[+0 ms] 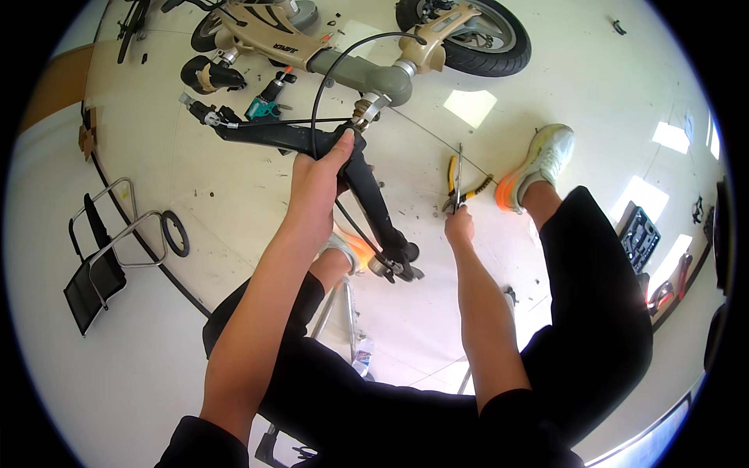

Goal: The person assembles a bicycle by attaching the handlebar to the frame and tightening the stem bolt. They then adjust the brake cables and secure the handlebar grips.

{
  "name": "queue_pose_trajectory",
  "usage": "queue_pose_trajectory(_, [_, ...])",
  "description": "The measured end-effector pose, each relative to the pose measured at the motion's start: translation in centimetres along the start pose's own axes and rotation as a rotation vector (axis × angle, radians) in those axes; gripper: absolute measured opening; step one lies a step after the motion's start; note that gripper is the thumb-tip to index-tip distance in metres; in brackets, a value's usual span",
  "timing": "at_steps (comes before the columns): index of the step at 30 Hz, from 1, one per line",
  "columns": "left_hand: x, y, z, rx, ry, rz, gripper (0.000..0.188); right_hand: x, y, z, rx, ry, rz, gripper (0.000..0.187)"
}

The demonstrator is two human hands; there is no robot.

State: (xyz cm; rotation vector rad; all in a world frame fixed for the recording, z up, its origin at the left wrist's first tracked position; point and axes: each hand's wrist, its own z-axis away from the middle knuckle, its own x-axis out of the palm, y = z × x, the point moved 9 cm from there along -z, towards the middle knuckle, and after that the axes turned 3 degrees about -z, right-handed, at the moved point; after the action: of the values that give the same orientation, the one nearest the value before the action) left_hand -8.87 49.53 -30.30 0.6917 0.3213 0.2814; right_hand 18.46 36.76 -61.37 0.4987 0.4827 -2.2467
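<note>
Left hand point(318, 181) grips black handlebar point(367, 183) of tan scooter point(367, 54) lying on floor point(234, 187). Right hand point(459, 226) closed on yellow-handled pliers point(459, 183). Black cable point(328, 78) loops across; teal tool point(265, 105) near, folding stool point(97, 257) well apart at left.

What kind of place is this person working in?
Probably a bicycle repair workshop. A small tan folding bicycle frame lies on the pale floor, the left hand grips its black handlebar, the right hand holds yellow-handled pliers, and an open tool case sits nearby.
</note>
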Motion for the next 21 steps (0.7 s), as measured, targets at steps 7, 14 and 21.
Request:
queue_pose_trajectory(7, [-0.2,-0.9,-0.6,-0.042,-0.078,0.115,0.044,-8.4,-6.6,4.3,-0.074,0.27,-0.45,0.031])
queue_pose_trajectory(14, [-0.2,0.0,-1.2,-0.093,-0.067,0.312,0.045,-8.7,-17.5,11.7,-0.528,-0.124,-1.195,0.037])
queue_pose_trajectory(21, [-1.4,0.7,-2.0,-0.168,-0.057,0.406,0.044,-14.2,-21.6,15.3,-0.654,-0.165,-1.039,0.022])
